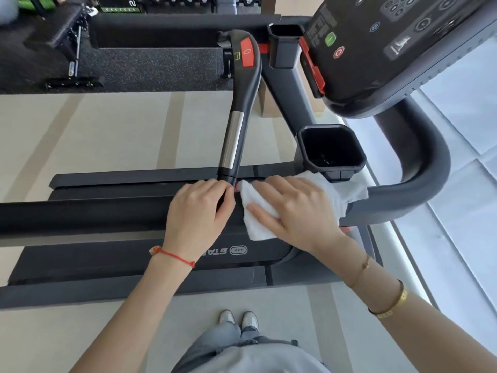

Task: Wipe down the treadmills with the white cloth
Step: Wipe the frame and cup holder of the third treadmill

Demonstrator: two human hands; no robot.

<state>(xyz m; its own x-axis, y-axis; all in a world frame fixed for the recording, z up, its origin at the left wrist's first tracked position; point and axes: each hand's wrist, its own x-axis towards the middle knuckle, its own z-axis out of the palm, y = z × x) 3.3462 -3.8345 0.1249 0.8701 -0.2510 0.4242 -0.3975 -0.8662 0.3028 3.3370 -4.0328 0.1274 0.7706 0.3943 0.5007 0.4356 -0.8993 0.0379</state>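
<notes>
Right in the middle of the wiping step here. The person stands beside the treadmill [134, 216], feet on the pale floor, leaning over its side handrail [80, 214]. The white cloth [258, 222] is draped over that handrail, just on the console side of where the upright grip bar [236, 125] meets it. The right hand [295, 211] lies flat on top of the cloth, fingers [265, 212] stretched out straight and pressing it down onto the rail. It is a press, not a clenched hold. A corner of the cloth sticks out past the hand toward the curved end of the rail, below the cup holder [330, 149].

The left hand [199, 211] sits on the handrail just on the other side of the grip bar's base, its fingers curled over the rail's far edge. It looks like a steadying hold, though how firmly it grasps I cannot tell.

My read: the rail near the grip bar is the patch being cleaned now. The console [403, 44], the grip bar with its red button, and the long run of handrail away from the bar all look like ground yet to cover. The next stroke calls for sliding the cloth along the rail under steady downward pressure. To get around the bar's base the fingers would have to wrap the cloth rather than just press it flat. The left hand would need to shift clear if the stroke heads its way.
</notes>
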